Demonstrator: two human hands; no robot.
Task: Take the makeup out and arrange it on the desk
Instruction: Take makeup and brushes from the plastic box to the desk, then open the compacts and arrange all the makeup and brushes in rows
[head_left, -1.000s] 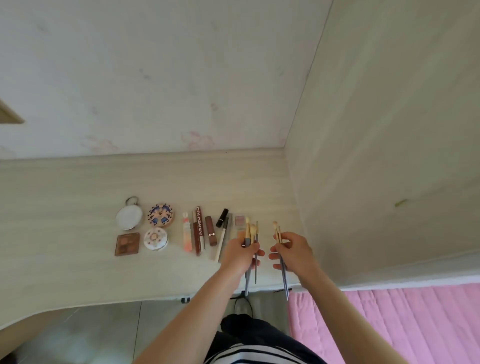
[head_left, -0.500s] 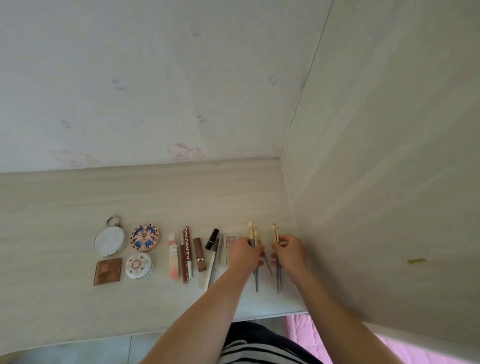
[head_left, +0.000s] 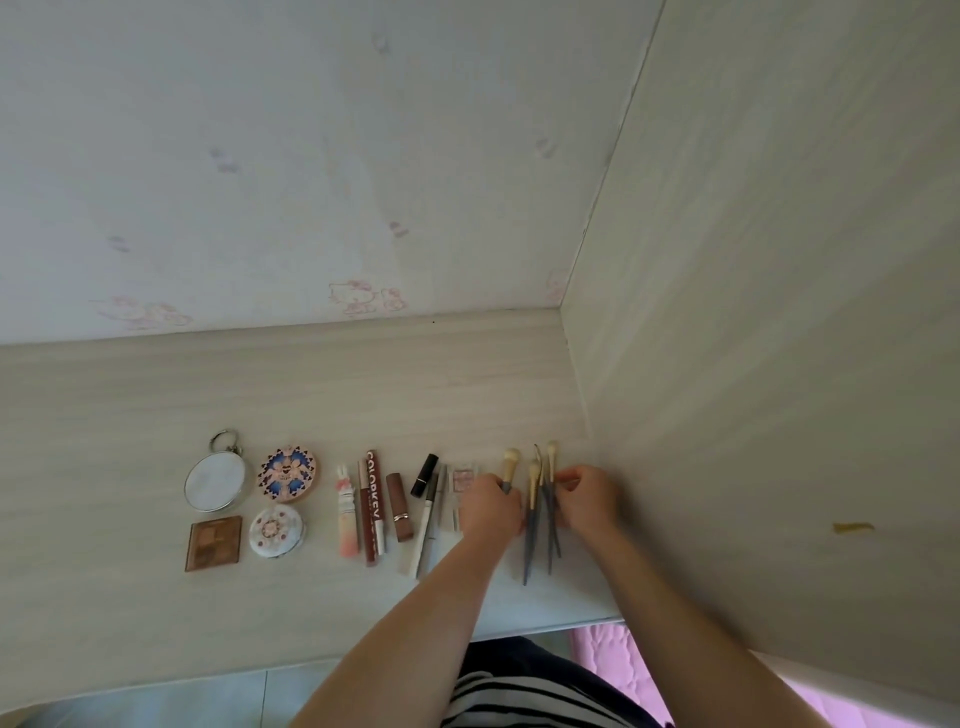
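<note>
Makeup lies in a row on the pale wooden desk. From the left: a round mirror, a patterned compact, a brown palette, a white round compact, a pink tube, a dark red lip gloss, a brown lipstick, a black lipstick and a white pencil. My left hand grips one brush by its handle. My right hand pinches thin grey-handled brushes lying on the desk.
A wooden side panel rises right beside my right hand. The wall stands behind the desk. The desk's front edge runs just below the brushes, with a pink bedcover beyond it.
Both hands moved forward over the desk and lowered the brushes onto it beside the row. The brushes now lie spread on the surface between my hands.
</note>
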